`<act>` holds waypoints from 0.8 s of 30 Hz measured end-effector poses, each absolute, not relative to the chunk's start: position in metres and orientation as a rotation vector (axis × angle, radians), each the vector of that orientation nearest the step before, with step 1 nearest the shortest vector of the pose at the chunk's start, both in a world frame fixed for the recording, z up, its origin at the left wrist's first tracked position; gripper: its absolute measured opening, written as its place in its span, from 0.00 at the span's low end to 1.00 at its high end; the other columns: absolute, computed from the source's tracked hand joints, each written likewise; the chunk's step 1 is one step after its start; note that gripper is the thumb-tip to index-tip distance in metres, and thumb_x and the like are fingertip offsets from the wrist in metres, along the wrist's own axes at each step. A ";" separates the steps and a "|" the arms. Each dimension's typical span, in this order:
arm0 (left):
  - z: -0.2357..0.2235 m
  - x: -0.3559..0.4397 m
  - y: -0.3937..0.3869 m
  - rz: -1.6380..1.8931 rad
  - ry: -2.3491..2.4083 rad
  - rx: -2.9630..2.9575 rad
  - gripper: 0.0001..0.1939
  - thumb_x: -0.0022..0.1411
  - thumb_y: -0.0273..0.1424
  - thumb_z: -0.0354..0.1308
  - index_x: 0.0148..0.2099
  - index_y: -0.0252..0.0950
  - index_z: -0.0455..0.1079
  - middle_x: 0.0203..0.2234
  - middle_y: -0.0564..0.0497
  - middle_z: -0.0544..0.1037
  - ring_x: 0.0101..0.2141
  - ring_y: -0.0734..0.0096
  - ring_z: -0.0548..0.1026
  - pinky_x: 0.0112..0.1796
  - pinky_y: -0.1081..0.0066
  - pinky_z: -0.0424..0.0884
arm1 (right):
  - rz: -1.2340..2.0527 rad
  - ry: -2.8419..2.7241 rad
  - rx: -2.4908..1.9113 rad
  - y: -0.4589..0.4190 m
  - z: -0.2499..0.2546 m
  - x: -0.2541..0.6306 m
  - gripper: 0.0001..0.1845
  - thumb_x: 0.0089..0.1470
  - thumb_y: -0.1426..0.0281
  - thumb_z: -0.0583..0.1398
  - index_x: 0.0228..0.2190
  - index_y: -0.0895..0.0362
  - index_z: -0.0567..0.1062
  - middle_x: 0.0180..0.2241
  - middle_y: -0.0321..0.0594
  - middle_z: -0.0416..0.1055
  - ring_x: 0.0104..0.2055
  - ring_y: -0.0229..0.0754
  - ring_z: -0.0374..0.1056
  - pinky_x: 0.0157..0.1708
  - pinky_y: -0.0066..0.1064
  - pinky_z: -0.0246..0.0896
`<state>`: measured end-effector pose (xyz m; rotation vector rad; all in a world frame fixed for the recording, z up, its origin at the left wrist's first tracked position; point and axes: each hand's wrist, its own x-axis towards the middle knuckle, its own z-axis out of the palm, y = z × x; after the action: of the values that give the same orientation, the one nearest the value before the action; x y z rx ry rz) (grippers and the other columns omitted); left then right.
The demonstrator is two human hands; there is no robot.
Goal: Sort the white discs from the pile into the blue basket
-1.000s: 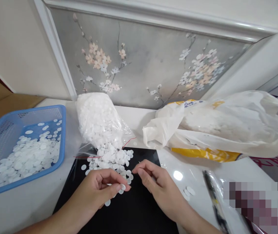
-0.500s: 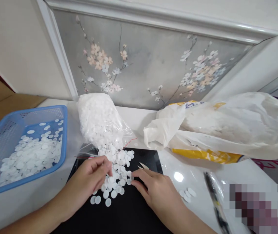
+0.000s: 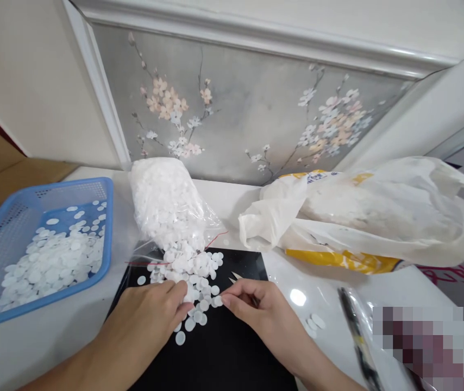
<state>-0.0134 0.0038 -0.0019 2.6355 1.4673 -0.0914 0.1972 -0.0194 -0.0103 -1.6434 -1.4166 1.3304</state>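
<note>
- If the view's middle is the clock's hub, a black board lies at 6 o'clock.
- At 9 o'clock, a blue basket holds many loose discs; the work therefore looks partly done.
- Nearer the hub at 9, a clear bag bulges with more, so plenty seems left; its long axis runs 11 to 5, mouth toward 5.
- From that mouth, a disc heap spreads at 7, trailing toward 6.
- Two hands, apart: the left hand bends over the heap, its grip hidden; the right hand, at 5, pinches thumb against forefinger.
- Between those fingertips, at 6: a single disc, round, no long axis.
- Metal tips beside the right hand point toward 10.
</note>
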 end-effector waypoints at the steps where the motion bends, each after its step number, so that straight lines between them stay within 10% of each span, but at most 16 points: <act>1: -0.005 -0.015 0.004 -0.040 1.437 2.691 0.10 0.67 0.29 0.53 0.31 0.36 0.67 0.23 0.53 0.73 0.25 0.61 0.75 0.24 0.70 0.44 | 1.373 -1.376 -1.627 -0.019 -0.010 0.197 0.16 0.52 0.59 0.60 0.24 0.59 0.75 0.17 0.30 0.49 0.21 0.32 0.42 0.19 0.27 0.36; 7: -0.015 -0.020 0.004 0.318 1.290 2.730 0.12 0.67 0.24 0.48 0.30 0.37 0.65 0.21 0.54 0.70 0.22 0.68 0.69 0.24 0.70 0.45 | 1.638 -1.131 -1.483 -0.018 -0.012 0.198 0.18 0.49 0.56 0.63 0.24 0.58 0.69 0.16 0.25 0.44 0.17 0.29 0.36 0.18 0.28 0.29; 16: -0.001 -0.007 0.002 0.375 1.117 1.578 0.18 0.66 0.47 0.50 0.33 0.38 0.60 0.20 0.59 0.59 0.23 0.75 0.56 0.25 0.74 0.51 | 1.810 -0.941 -1.124 -0.023 -0.010 0.192 0.20 0.56 0.61 0.58 0.21 0.57 0.57 0.17 0.30 0.58 0.16 0.28 0.42 0.17 0.25 0.31; 24: -0.003 -0.003 -0.001 0.430 0.999 1.382 0.23 0.63 0.51 0.52 0.31 0.37 0.57 0.20 0.60 0.54 0.23 0.77 0.52 0.24 0.75 0.50 | 1.327 -1.580 -1.284 -0.031 -0.009 0.187 0.14 0.62 0.59 0.55 0.41 0.56 0.71 0.22 0.30 0.57 0.24 0.34 0.52 0.24 0.26 0.47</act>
<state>-0.0025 -0.0013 -0.0031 1.3815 0.9992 0.4300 0.1874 -0.0311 -0.0085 -1.2840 -1.5804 1.3272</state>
